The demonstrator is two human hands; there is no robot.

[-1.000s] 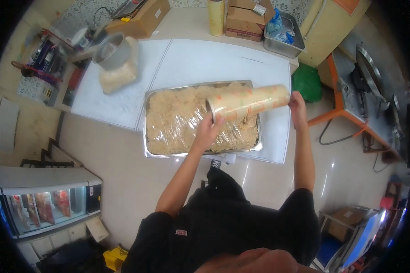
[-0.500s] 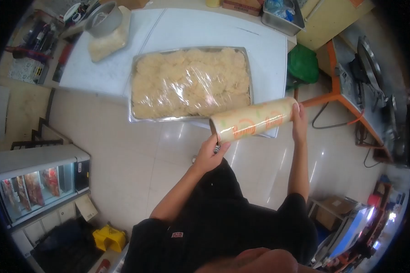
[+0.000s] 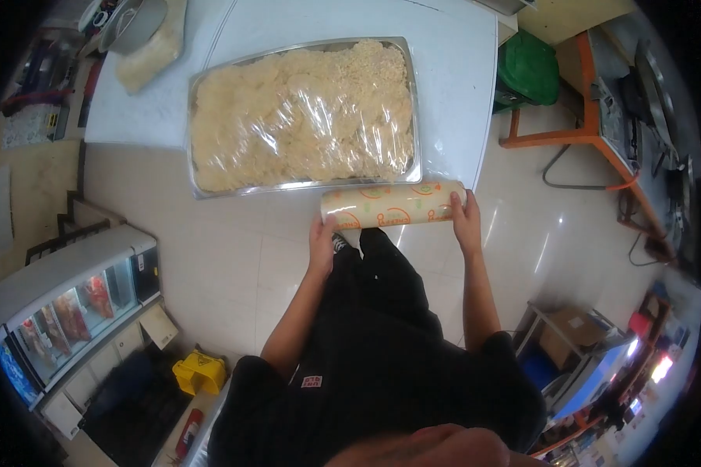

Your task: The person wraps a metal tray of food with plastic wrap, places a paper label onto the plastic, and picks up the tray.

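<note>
One film roll (image 3: 393, 206), its orange lettering not clearly legible, has both ends clasped by the fingers of the left hand (image 3: 320, 243) and right hand (image 3: 466, 224), at the near side of one film-covered tray (image 3: 249, 189) on one white worktop (image 3: 453, 78).

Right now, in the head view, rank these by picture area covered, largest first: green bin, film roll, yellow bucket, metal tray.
1. Metal tray
2. Film roll
3. Green bin
4. Yellow bucket

This is apparent size only; nearness to the camera may flatter the roll against the bin.
</note>
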